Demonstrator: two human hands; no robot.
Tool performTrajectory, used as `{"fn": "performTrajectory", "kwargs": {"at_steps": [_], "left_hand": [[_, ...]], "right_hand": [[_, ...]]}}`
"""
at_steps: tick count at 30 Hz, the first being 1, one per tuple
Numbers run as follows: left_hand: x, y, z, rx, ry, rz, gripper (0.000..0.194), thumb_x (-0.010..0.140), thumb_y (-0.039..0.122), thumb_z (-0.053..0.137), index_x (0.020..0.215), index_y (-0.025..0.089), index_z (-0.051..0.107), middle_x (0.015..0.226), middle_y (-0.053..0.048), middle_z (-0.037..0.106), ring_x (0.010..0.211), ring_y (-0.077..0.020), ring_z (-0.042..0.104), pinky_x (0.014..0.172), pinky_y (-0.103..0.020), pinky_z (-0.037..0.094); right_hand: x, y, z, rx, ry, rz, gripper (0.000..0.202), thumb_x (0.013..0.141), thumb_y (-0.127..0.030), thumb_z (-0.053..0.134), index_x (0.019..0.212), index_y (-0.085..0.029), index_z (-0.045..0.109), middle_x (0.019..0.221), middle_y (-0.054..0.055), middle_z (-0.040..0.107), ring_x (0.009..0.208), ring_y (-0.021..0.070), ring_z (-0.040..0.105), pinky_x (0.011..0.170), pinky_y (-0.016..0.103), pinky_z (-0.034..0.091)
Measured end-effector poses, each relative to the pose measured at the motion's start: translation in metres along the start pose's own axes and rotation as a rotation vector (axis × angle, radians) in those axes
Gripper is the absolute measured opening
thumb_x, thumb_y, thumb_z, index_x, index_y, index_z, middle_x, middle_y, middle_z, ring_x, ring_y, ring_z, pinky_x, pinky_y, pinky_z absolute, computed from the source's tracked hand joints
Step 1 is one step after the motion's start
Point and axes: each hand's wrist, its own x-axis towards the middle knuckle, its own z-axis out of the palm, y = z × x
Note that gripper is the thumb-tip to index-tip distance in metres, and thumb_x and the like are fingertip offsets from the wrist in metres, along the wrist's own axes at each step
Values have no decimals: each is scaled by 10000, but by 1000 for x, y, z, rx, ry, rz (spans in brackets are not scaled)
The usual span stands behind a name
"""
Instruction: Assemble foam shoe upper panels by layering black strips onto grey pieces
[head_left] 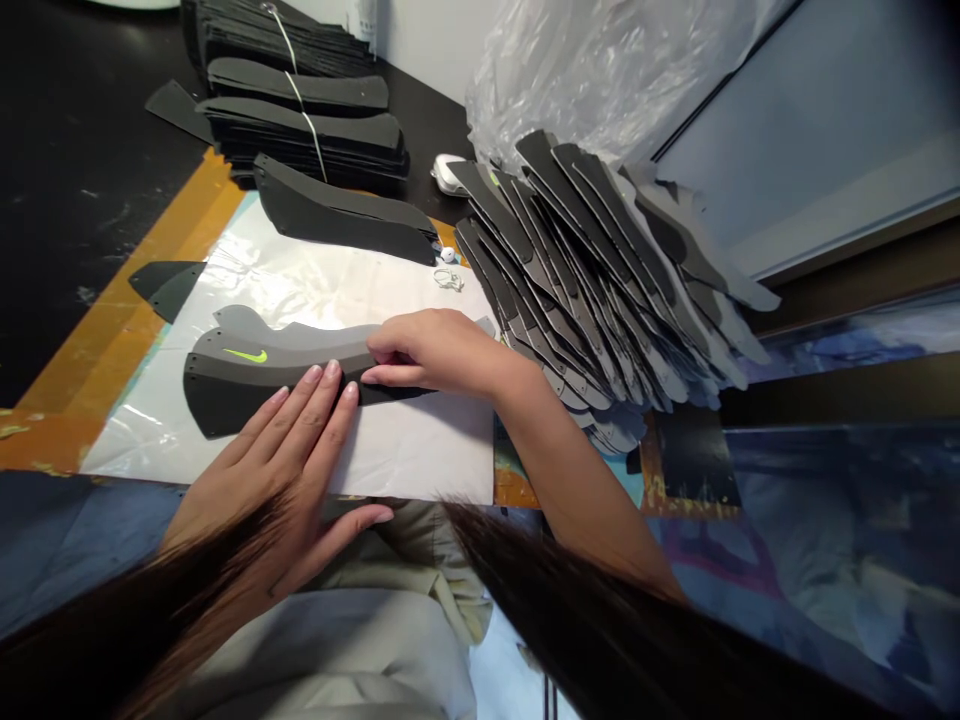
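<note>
A layered shoe upper piece (pixel 300 350) in grey and black, with a lime-green swoosh, lies on the white sheet (pixel 427 450). My left hand (pixel 292 450) rests flat on its lower black edge, fingers stretched out and thumb spread toward me. On the right part of the piece, my right hand (pixel 435 350) is closed, its thumb and curled fingers pressed against the surface. Its palm and wrist hide the piece's right end. Just above lie several loose black shoe panels (pixel 345 215).
Bundles of black panels (pixel 300 120) tied with white cord stand at the back left. A fanned pile of shoe pieces (pixel 592 280) fills the right side. White earbuds case (pixel 450 175), an earbud (pixel 448 254), clear plastic bag (pixel 570 80) and dark offcut (pixel 169 288) lie around.
</note>
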Motion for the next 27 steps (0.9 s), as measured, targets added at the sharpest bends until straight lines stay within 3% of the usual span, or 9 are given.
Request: {"fn": "performTrajectory", "kwargs": {"at_steps": [5,10,17,23,27], "left_hand": [[8,4,-2,-39,-34,21,962,1053,724,217,1683,2,134,1734,-284,184,1617,-408,239,1338,-510,163],[10,9,0,-28,-34,20,960,1060,709,144,1679,-22,87,1728,-314,156,1626,-422,192,1323,-544,180],[22,1,-5,-8,-21,115,1010,1042,762,155,1684,-15,83,1721,-280,236,1631,-370,212,1329,-489,169],[33,-4,-9,7,-77,174,1068,1028,796,151,1603,-93,292,1697,-318,261,1623,-361,241,1336,-422,85],[35,-12,-11,1,-88,229,1130,997,849,218,1604,-100,296,1695,-311,268,1627,-361,227,1336,-394,51]], "right_hand": [[-1,-2,0,3,-13,-6,359,1044,-361,627,747,-210,492,807,-15,567,746,151,439,661,305,254],[-5,12,9,291,119,-80,253,972,-173,687,926,-225,443,785,-58,515,723,126,447,694,262,302],[-6,29,12,539,109,-173,276,922,-30,584,987,-236,414,734,-82,434,697,121,433,690,251,351],[-3,46,17,881,41,-242,419,865,36,474,1127,-258,332,770,-96,421,662,104,405,652,211,365],[-1,54,18,1013,10,-279,414,861,3,504,1144,-254,347,809,-81,438,683,100,418,642,198,370]]}}
